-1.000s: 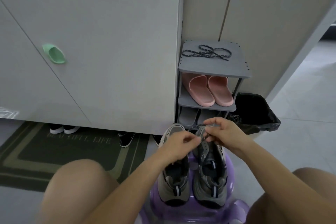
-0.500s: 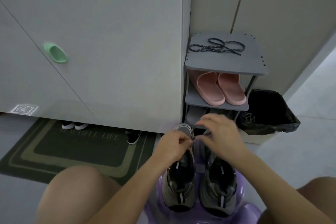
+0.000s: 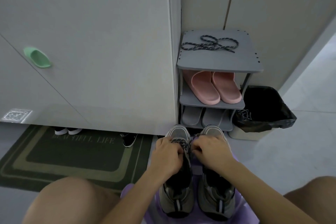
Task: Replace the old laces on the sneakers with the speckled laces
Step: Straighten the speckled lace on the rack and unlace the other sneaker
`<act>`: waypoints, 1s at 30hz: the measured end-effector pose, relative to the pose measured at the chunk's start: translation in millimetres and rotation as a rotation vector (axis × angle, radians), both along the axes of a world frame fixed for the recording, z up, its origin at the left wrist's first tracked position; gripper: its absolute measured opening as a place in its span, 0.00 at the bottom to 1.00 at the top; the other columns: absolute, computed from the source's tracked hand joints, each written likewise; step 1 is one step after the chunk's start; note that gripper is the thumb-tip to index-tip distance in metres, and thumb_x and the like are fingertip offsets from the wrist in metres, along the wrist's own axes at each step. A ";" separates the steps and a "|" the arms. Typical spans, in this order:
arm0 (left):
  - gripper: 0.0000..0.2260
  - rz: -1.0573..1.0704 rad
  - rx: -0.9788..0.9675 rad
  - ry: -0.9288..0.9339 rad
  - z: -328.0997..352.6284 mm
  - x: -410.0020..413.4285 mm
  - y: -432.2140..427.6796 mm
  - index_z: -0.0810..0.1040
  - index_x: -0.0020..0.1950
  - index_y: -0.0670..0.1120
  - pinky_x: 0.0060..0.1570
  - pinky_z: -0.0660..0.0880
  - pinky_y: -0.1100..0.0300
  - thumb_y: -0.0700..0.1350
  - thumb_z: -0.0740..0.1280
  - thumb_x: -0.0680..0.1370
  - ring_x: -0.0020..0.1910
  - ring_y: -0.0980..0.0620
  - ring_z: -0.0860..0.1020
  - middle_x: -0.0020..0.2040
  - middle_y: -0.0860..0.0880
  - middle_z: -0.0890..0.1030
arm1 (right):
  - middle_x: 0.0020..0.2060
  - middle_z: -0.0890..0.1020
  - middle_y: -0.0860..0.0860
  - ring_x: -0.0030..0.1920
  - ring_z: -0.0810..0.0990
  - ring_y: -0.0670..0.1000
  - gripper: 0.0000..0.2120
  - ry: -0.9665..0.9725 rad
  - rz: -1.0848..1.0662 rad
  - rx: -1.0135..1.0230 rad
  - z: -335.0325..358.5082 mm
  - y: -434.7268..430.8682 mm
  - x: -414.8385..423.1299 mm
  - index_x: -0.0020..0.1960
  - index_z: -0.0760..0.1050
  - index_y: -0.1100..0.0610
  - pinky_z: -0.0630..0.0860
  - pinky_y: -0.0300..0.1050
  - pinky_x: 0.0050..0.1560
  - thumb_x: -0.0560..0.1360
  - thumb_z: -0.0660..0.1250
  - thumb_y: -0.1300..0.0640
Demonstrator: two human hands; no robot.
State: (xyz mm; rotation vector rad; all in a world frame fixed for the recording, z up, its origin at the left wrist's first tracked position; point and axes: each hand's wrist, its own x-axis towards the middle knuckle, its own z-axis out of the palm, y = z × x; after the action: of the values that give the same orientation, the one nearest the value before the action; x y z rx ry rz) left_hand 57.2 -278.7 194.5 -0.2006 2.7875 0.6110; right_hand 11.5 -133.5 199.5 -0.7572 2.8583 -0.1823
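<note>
Two grey sneakers stand side by side on a purple stool (image 3: pixel 195 169), heels toward me. My left hand (image 3: pixel 167 153) and my right hand (image 3: pixel 211 151) meet over the front of the left sneaker (image 3: pixel 177 197). Each pinches a dark speckled lace (image 3: pixel 185 145) that shows between the fingers. The right sneaker (image 3: pixel 216 196) stands beside it, its front partly hidden by my right hand. A second speckled lace (image 3: pixel 211 44) lies tied in a loose bow on top of the grey shoe rack (image 3: pixel 220 63).
Pink slippers (image 3: pixel 214 87) and grey slippers (image 3: pixel 203 116) fill the rack's lower shelves. A black-lined bin (image 3: pixel 263 109) with a grey lace (image 3: pixel 244 114) on its edge stands to the right. White cabinet doors (image 3: pixel 91 42) rise on the left above a green doormat (image 3: pixel 72 152). My knees frame the stool.
Both hands shifted from the right sneaker's front over to the left sneaker and dropped lower onto its lacing. The view also tilted down.
</note>
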 end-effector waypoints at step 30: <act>0.08 -0.031 0.072 0.127 -12.5 -13.2 -0.8 0.84 0.40 0.44 0.43 0.68 0.62 0.43 0.65 0.73 0.51 0.49 0.75 0.43 0.49 0.75 | 0.46 0.80 0.54 0.50 0.78 0.55 0.10 -0.286 -0.155 -0.106 4.9 1.9 32.6 0.39 0.74 0.51 0.69 0.43 0.43 0.69 0.65 0.45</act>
State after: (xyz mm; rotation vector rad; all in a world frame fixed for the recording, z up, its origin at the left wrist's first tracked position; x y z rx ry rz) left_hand 44.1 -279.5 182.0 -0.1075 2.8779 0.7395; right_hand 44.2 -131.5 204.4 -0.4812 2.6478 -0.4301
